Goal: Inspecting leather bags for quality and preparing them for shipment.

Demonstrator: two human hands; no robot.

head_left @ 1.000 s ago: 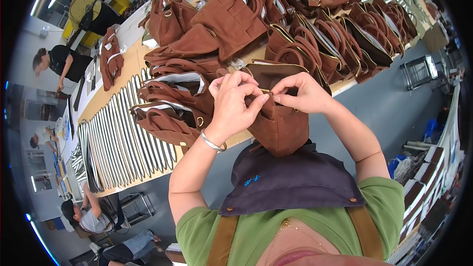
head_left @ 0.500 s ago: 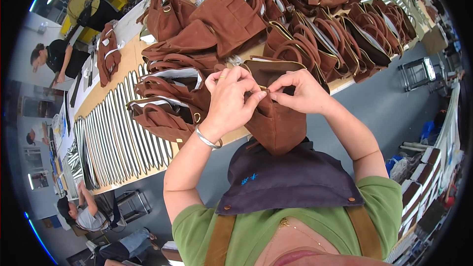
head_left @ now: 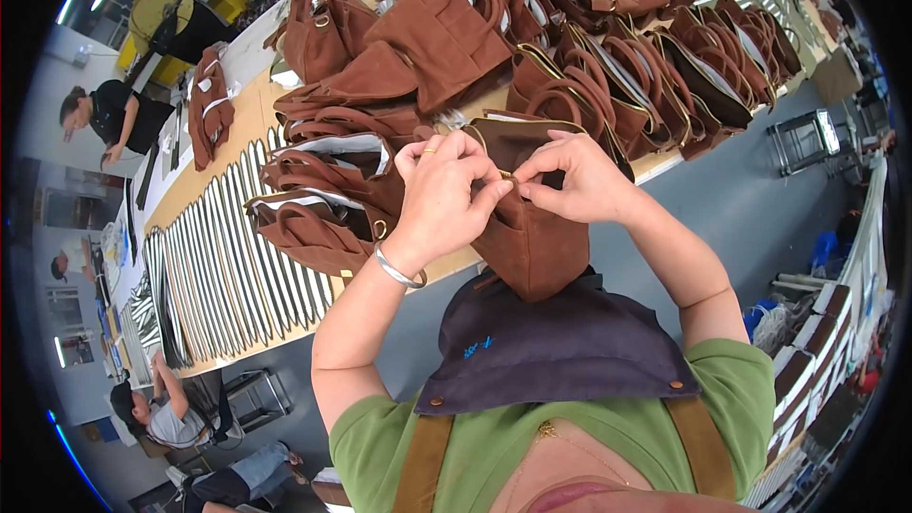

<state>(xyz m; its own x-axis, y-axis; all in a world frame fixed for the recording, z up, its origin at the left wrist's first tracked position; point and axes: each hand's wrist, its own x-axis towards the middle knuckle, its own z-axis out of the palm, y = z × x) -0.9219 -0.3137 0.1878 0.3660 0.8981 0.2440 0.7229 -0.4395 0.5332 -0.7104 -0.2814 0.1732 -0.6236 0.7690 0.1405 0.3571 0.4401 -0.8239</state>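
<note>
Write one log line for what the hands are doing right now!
left hand: pinching brown bag rim | right hand: pinching same rim | bag: upright at table edge

Brown bags [head_left: 608, 28] crowd the worktable [head_left: 242, 123].

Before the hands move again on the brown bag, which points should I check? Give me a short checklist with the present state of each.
1. Left hand grips the brown bag at its top edge: ok.
2. Right hand pinches the same edge: ok.
3. Small metal part between the fingertips seated: cannot tell.
4. Bag's lower end rests against the dark apron: ok.
5. Bag apart from the pile of brown bags on the table: not ok, it overlaps them.
</note>
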